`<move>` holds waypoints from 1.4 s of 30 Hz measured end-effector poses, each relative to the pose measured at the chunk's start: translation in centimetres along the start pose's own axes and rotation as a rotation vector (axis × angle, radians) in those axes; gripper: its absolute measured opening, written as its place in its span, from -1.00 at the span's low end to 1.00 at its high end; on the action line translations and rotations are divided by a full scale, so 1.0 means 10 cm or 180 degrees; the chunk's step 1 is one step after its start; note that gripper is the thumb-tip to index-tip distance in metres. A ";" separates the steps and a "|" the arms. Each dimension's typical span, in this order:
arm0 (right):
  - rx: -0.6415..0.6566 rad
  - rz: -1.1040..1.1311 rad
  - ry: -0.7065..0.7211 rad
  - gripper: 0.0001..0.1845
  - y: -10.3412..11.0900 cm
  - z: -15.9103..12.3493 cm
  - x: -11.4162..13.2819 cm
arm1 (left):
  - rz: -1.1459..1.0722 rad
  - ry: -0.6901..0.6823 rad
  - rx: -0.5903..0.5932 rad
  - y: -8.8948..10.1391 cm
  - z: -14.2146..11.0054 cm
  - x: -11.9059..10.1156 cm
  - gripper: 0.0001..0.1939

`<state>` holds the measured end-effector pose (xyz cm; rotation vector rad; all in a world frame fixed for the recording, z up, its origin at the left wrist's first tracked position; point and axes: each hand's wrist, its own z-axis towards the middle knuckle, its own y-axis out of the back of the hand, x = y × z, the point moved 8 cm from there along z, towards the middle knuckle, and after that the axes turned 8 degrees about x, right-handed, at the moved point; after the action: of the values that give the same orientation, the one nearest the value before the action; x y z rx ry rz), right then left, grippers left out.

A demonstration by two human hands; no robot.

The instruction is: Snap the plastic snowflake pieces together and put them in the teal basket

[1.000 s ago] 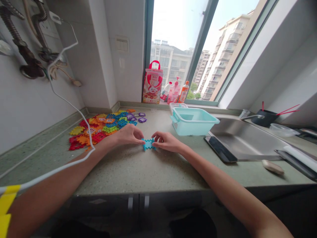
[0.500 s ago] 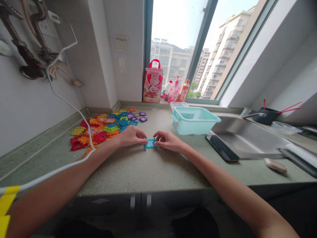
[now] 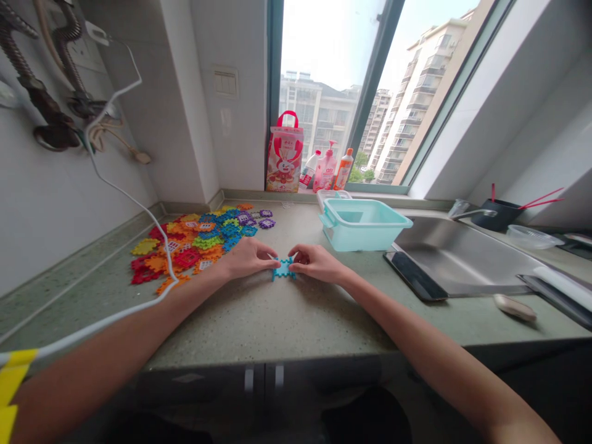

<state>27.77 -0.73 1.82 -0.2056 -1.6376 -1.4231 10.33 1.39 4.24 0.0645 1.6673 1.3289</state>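
Observation:
Between my hands, low over the counter, is a small structure of light-blue interlocking building tiles [image 3: 283,269] with notched edges: a flat middle piece and upright pieces at its two sides. My left hand [image 3: 250,257] pinches its left side between thumb and fingers. On the opposite side my right hand [image 3: 316,263] grips the right edge the same way. Fingertips hide parts of both side pieces. A heap of loose interlocking tiles [image 3: 203,239] in red, orange, yellow, green, blue and purple lies to the left, behind my left forearm.
A turquoise plastic bin [image 3: 365,225] stands behind my right hand. A black phone [image 3: 415,276] lies by the steel sink [image 3: 462,259], with a pale soap-like object [image 3: 515,308] nearer the front. A white cable [image 3: 134,200] hangs across the left side. Bottles [image 3: 325,171] line the windowsill.
Both hands still hold the light-blue tile structure in nearly the same place. The view has shifted very slightly, and the structure appears a touch further right.

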 end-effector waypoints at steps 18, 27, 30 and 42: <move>0.0046 -0.0528 -0.0324 -0.68 0.07 -0.08 0.19 | 0.0394 -0.0120 0.0026 -0.05 -0.05 -0.08 -0.54; -0.0141 -0.1160 -0.0503 -0.61 0.08 -0.08 0.35 | 0.0762 -0.0250 -0.0235 -0.06 -0.04 -0.14 -0.53; -0.0190 -0.1065 -0.0410 -0.58 0.10 -0.07 0.29 | 0.0898 -0.0277 -0.0313 -0.05 -0.05 -0.16 -0.54; -0.0195 -0.0628 -0.0006 -0.70 0.09 0.00 0.11 | 0.0982 -0.0361 -0.0142 -0.07 -0.04 -0.14 -0.48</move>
<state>27.71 -0.97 3.23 -0.0817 -1.6532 -1.6229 11.15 -0.01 4.56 0.3771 1.5744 1.5601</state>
